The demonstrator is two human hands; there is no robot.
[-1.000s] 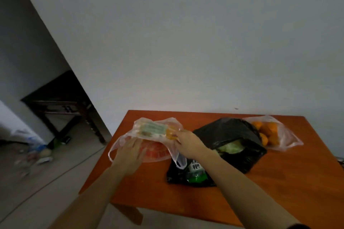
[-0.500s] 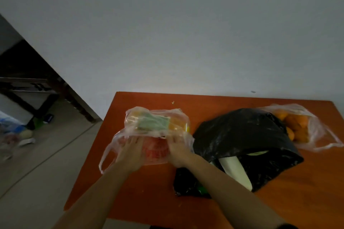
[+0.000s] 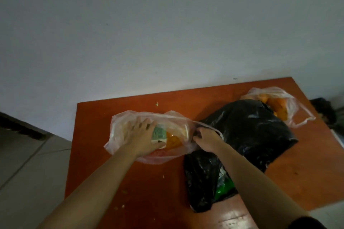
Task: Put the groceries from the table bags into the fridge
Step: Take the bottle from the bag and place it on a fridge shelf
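On a smooth, glossy orange-brown table point(image 3: 115, 182) lie 3 bags. The nearest to the left edge is a thin, crinkled clear plastic bag point(image 3: 119, 135), its film cloudy and puckered. In it is a packet with a green printed label point(image 3: 159, 133), something soft and orange point(image 3: 173, 140) beside the label, and a red mass point(image 3: 160, 153) underneath, too blurred to name. The left hand point(image 3: 143, 135) lies flat on the packet with its fingers spread and nearly straight, curled round nothing. Whether it is inside the film or on top of it I cannot tell. The right hand point(image 3: 206, 139) has its fingers curled and pinches the twisted handle at the right end of the same bag. Touching that end is a large black plastic bag point(image 3: 251, 132), shiny and deeply creased, slumped in a heap. A bright green wrapper point(image 3: 223, 186) shows at its near opening, half hidden by the right forearm. Behind the black bag, partly covered by it, sits a second clear bag point(image 3: 290, 109) holding round oranges point(image 3: 275, 104), with 1 loop handle trailing on the tabletop. A few pale crumbs point(image 3: 157, 104) dot the wood. A plain matt grey wall point(image 3: 167, 33) rises behind, and grey floor tiles point(image 3: 28, 173) show to the left.
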